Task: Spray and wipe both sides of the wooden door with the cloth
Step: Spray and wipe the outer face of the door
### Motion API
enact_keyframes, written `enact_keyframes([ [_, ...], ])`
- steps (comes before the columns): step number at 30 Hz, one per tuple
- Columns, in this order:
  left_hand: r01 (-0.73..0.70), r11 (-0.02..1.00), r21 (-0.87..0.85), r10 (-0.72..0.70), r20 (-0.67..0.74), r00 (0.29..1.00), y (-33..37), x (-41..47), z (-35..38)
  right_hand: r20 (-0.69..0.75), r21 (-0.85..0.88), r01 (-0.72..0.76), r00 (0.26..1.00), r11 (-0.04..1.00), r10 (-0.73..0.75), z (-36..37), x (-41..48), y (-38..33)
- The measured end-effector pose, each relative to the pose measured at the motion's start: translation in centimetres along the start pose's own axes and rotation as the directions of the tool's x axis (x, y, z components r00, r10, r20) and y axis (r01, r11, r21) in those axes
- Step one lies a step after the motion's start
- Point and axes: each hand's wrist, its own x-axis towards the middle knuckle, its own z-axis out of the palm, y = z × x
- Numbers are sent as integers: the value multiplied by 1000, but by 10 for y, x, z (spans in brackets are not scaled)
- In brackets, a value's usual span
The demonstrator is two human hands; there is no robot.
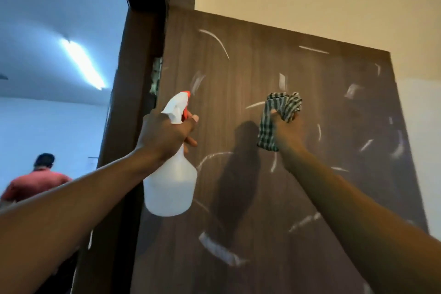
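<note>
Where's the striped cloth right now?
In the head view the striped cloth is bunched in the right hand, held up against the wooden door right of centre, across from the spray bottle in the left hand.

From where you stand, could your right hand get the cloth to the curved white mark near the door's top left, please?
Probably yes: the right hand holds the cloth against the door, with nothing between it and the mark.

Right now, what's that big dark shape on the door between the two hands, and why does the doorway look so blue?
Head view: the dark shape is a shadow cast on the wooden door, beside the spray bottle; the blue comes from the tube light glaring through the doorway; the door's straight edges look slanted by the wide lens.
</note>
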Motion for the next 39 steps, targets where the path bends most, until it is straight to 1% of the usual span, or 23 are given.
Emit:
enact_keyframes([
  [4, 26, 997, 67, -21, -81, 996, 17, 35, 11, 17, 25, 99, 995, 995, -100, -9, 38, -4],
  [7, 14, 989, 150, 3, -113, 994, 27, 62, 9, 34, 53, 128, 991, 990, -130, -13, 55, -5],
  [10, 15, 980, 199, 28, -214, 977, 48, 88, 1, 85, 94, 139, 986, 986, -147, -11, 67, -8],
  [13, 32, 968, 248, 50, -316, 947, 62, 106, -4, 80, 108, 171, 980, 979, -180, -10, 74, -17],
  [14, 50, 952, 302, 60, -343, 937, 65, 111, -5, 68, 107, 180, 980, 978, -187, -10, 76, -21],
  [16, 146, 875, 462, 72, -422, 904, 68, 116, -5, 62, 83, 193, 978, 978, -198, -10, 79, -29],
  [17, 205, 842, 499, 58, -462, 885, 68, 116, -5, 63, 65, 202, 976, 977, -206, -9, 81, -33],
  [18, 247, 831, 499, 34, -488, 872, 68, 115, -5, 65, 33, 212, 975, 977, -214, -7, 82, -38],
  [19, 266, 833, 486, 6, -489, 872, 66, 114, -4, 63, -9, 219, 974, 976, -218, -5, 85, -41],
  [21, 246, 869, 429, -38, -437, 898, 59, 114, -5, 38, -107, 237, 972, 966, -234, 2, 89, -50],
  [23, 206, 936, 285, -101, -343, 934, 50, 119, -7, -5, -206, 260, 964, 943, -266, 10, 92, -57],
  [25, 232, 960, 158, -191, -241, 952, 45, 122, -12, -41, -335, 316, 936, 888, -349, 23, 94, -65],
  [27, 268, 956, 118, -246, -172, 954, 41, 124, -17, -52, -460, 413, 871, 786, -488, 41, 99, -74],
  [29, 259, 960, 109, -245, -130, 961, 40, 129, -21, -36, -520, 509, 789, 686, -613, 66, 110, -80],
  [31, 243, 965, 94, -234, -98, 967, 40, 134, -28, 1, -553, 564, 737, 614, -676, 97, 120, -87],
  [33, 231, 969, 88, -224, -85, 971, 39, 138, -36, 35, -557, 573, 739, 601, -673, 129, 126, -96],
  [36, 208, 976, 63, -202, -90, 975, 32, 148, -49, 40, -529, 533, 793, 661, -607, 183, 134, -114],
  [38, 204, 976, 69, -197, -96, 976, 25, 155, -56, 50, -542, 520, 804, 660, -592, 215, 141, -127],
  [39, 208, 975, 71, -201, -97, 975, 21, 159, -59, 80, -541, 529, 806, 653, -587, 228, 144, -134],
])
